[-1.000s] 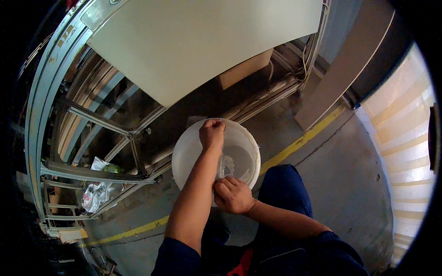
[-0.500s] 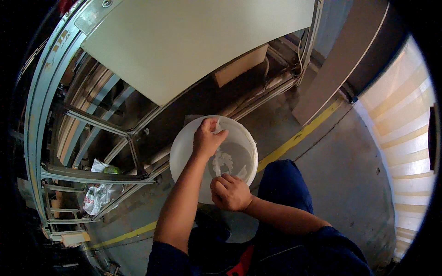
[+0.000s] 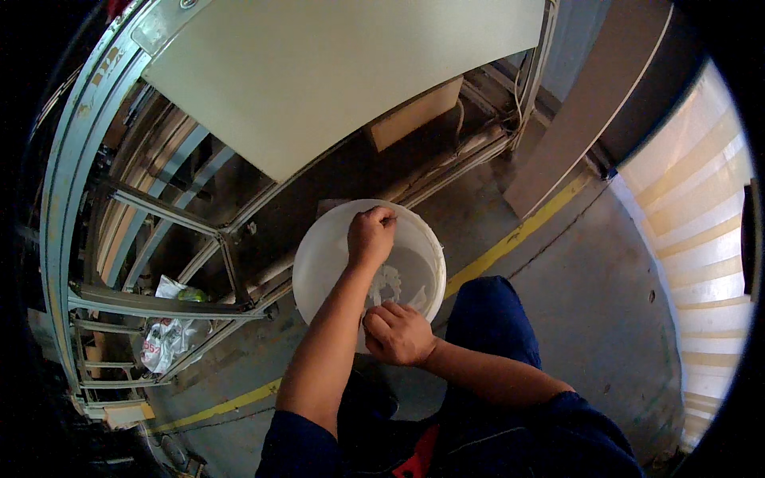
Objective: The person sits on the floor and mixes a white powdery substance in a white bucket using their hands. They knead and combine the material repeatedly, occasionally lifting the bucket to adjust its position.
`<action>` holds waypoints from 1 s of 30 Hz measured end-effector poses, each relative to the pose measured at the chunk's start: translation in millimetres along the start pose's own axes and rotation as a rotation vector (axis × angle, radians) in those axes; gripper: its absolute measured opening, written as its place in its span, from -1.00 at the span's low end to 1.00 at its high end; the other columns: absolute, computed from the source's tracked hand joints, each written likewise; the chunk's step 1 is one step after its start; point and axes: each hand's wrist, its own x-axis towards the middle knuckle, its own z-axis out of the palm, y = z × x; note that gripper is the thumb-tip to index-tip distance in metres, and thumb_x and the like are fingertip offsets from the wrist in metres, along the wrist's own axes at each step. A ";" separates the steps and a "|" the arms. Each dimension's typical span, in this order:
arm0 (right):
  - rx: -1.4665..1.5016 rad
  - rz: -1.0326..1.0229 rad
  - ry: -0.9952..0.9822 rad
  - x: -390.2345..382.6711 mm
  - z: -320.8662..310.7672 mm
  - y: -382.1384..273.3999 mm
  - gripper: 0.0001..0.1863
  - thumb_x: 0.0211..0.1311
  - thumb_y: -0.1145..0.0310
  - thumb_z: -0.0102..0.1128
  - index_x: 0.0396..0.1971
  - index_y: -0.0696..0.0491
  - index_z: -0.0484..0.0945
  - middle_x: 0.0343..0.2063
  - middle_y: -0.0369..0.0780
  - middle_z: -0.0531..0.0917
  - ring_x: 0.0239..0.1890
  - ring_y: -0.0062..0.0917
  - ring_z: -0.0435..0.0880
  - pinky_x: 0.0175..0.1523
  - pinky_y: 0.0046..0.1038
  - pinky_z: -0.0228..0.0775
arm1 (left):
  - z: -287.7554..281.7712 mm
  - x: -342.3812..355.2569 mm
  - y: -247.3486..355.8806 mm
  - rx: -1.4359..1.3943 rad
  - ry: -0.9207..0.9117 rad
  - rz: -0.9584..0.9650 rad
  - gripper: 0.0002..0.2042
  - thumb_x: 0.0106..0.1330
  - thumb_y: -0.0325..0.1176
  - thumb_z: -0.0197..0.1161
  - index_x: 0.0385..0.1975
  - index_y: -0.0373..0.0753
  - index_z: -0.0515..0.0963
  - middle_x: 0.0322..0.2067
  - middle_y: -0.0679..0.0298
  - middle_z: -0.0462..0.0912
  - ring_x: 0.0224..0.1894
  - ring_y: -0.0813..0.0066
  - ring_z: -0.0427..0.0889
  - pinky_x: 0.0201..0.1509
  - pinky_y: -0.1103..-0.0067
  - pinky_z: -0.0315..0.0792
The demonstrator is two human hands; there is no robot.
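A round white plastic bucket (image 3: 323, 251) stands on the floor in front of me, its open top facing up. Pale flakes or scraps (image 3: 388, 280) lie at its bottom. Over the far part of the opening, my left hand (image 3: 372, 235) has its thumb and fingers pinched together; anything between them is too small to make out. My right hand (image 3: 398, 334) is closed in a fist at the near rim and appears to grip it, though the fingers' undersides are hidden.
Beyond the bucket stands a metal-framed bench with a cream panel (image 3: 343, 72). White plastic bags (image 3: 169, 342) lie on its lower frame at left. A yellow line (image 3: 518, 233) crosses the floor. A grey-brown board (image 3: 590, 111) leans at right, near a striped translucent curtain (image 3: 693, 231).
My left hand has shifted slightly right over the bucket, and its thumb and fingers have come together from a looser spread. My right hand stays at the near rim.
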 end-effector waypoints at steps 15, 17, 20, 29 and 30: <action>-0.017 -0.016 0.035 -1.0 2.6 4.2 -0.71 0.10 0.30 0.29 -0.20 0.06 0.48 -0.27 -0.21 0.62 -0.21 -0.28 0.64 -0.17 -0.28 0.53 | -20.9 -16.9 3.5 -0.042 -0.088 0.014 -0.69 0.10 -0.22 0.51 -0.20 -0.20 0.70 -0.35 0.16 0.76 -0.18 0.07 0.65 0.07 0.26 0.49; -0.013 -0.008 0.030 -2.2 2.7 4.8 -0.71 0.10 0.30 0.29 -0.20 0.06 0.49 -0.26 -0.20 0.62 -0.20 -0.28 0.64 -0.16 -0.28 0.53 | -16.2 -13.6 14.9 0.032 -0.103 0.111 -0.70 0.11 -0.21 0.50 -0.19 -0.18 0.70 -0.34 0.14 0.76 -0.18 0.05 0.64 0.06 0.25 0.49; -0.034 -0.014 0.030 0.6 2.3 2.1 -0.70 0.09 0.30 0.30 -0.20 0.05 0.49 -0.26 -0.20 0.62 -0.19 -0.29 0.63 -0.16 -0.28 0.54 | -9.8 -5.4 23.2 0.052 -0.050 0.163 -0.76 0.16 -0.23 0.48 -0.24 -0.18 0.70 -0.34 0.15 0.76 -0.20 0.03 0.64 0.05 0.23 0.49; -0.035 -0.006 0.025 0.1 -0.1 4.7 -0.71 0.08 0.30 0.31 -0.23 0.05 0.47 -0.31 -0.21 0.59 -0.22 -0.28 0.62 -0.16 -0.28 0.54 | -27.9 -13.7 30.6 -0.135 -0.326 0.223 -0.84 0.23 -0.30 0.39 -0.40 -0.26 0.62 -0.33 0.14 0.74 -0.13 0.06 0.67 0.04 0.27 0.52; -0.026 -0.010 0.022 0.5 1.0 4.2 -0.71 0.09 0.29 0.31 -0.24 0.05 0.47 -0.31 -0.21 0.59 -0.23 -0.28 0.61 -0.16 -0.28 0.53 | -31.8 -13.0 25.0 -0.133 -0.348 0.251 -0.82 0.23 -0.29 0.40 -0.40 -0.26 0.62 -0.34 0.14 0.74 -0.16 0.05 0.67 0.01 0.27 0.54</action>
